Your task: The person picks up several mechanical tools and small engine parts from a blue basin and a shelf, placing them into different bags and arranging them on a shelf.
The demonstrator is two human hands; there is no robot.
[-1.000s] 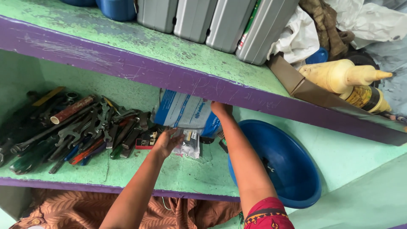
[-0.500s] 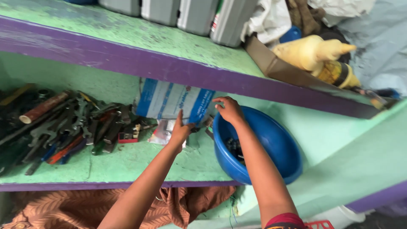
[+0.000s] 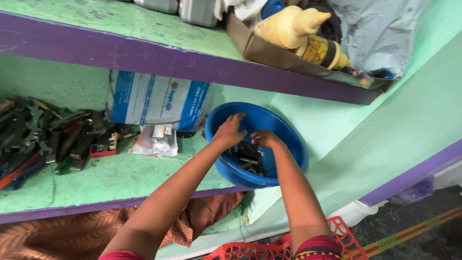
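A blue plastic bowl [image 3: 290, 140] sits on the green lower shelf [image 3: 120, 178], with small dark metal parts [image 3: 249, 162] in its bottom. Both of my hands are inside it. My left hand [image 3: 230, 130] hovers over the bowl's left side with its fingers spread and nothing in them. My right hand [image 3: 265, 139] is curled, palm down, over the dark parts; its fingertips are hidden, so a grip cannot be made out.
Left of the bowl lie a clear plastic packet [image 3: 156, 139], a white and blue sack [image 3: 154, 101] and a pile of wrenches and pliers [image 3: 43, 139]. The upper shelf holds a cardboard box [image 3: 269, 53] with yellow bottles [image 3: 288, 26]. A red basket [image 3: 269, 250] and brown cloth [image 3: 57, 236] are below.
Both hands have moved right, away from the plastic packet and sack, and into the blue bowl. The view has swung to the right with them.
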